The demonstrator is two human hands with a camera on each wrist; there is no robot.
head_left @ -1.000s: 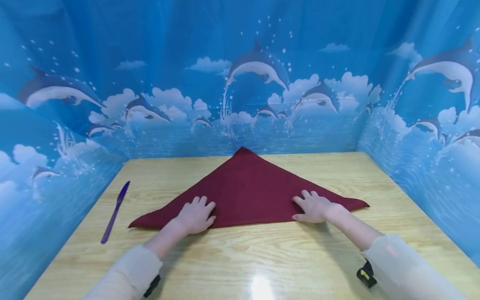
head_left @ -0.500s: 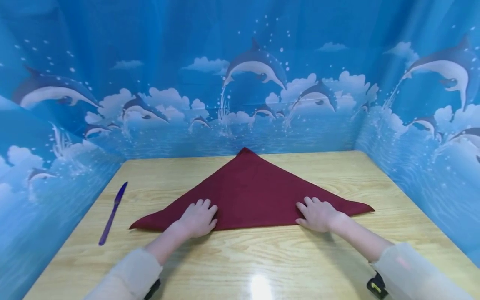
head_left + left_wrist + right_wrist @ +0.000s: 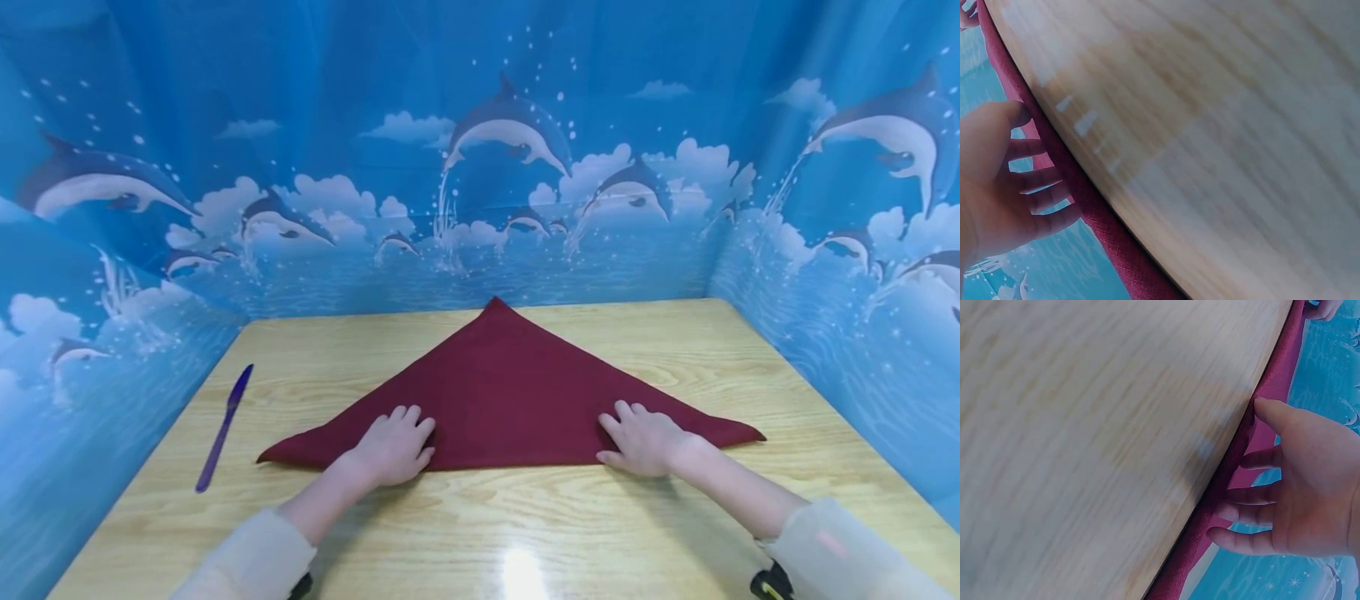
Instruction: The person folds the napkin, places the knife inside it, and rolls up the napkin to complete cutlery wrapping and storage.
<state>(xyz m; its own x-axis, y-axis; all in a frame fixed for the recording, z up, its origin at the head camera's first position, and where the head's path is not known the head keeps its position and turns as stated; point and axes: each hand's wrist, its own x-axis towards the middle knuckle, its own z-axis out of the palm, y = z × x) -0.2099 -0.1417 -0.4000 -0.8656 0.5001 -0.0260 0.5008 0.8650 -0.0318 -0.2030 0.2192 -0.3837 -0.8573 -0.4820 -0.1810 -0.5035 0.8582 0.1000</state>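
A dark red cloth (image 3: 517,392), folded into a triangle, lies on the wooden table with its point away from me. The left part of its near edge lies under my left hand (image 3: 395,446), whose fingers rest on the fabric, spread and slightly bent. Farther right, my right hand (image 3: 647,439) touches the same edge in a similar way. From the left wrist view, the thumb and fingertips meet the cloth's border (image 3: 1094,203). Fingertips also touch the border (image 3: 1216,494) in the right wrist view. Neither hand visibly pinches the fabric.
A purple table knife (image 3: 225,429) lies left of the cloth, near the table's left side. The light wooden table (image 3: 480,533) is bordered at the back and both sides by a blue dolphin-print curtain (image 3: 345,267).
The cloth's near edge has shifted slightly towards me, and its right corner has moved right and nearer. Both hands have come a little nearer with it, the right one also moving right.
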